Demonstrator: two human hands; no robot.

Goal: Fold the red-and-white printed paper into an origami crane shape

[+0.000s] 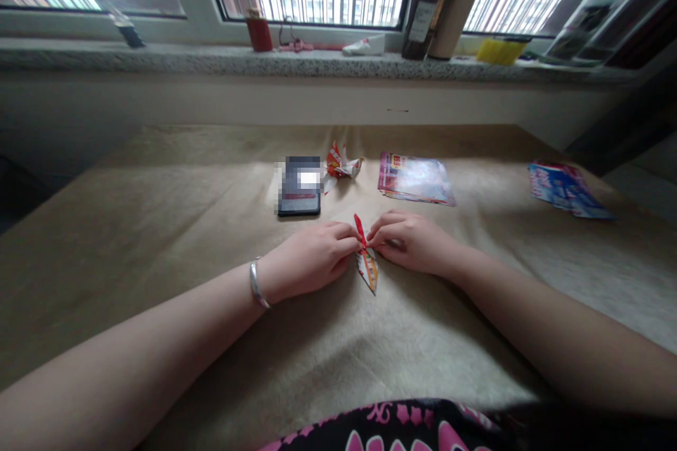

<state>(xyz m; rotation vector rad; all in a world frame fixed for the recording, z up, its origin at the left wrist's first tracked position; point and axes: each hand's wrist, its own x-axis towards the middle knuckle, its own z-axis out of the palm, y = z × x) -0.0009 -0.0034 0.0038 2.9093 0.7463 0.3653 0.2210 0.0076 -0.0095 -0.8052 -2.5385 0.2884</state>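
Observation:
A narrow piece of folded paper (368,270), printed in red, white and orange, lies on the tabletop with its red tip pointing away from me. From the left, my left hand (328,251) pinches its middle between thumb and fingers. Opposite it, my right hand (406,239) is closed on the right edge of the same paper, its fingertips almost meeting those of the left. The fingertips hide the centre of the folds. Just beyond stands a folded paper crane (343,163) in red and white, beside a dark flat device (300,187) whose face is partly pixelated.
A stack of printed sheets (417,179) lies behind my right hand. Farther right are blue leaflets (568,189). The cloth-covered table (159,239) reaches to the wall. On the windowsill (201,62) stand a red container (259,32), a dark jar (423,20) and a yellow item (501,51).

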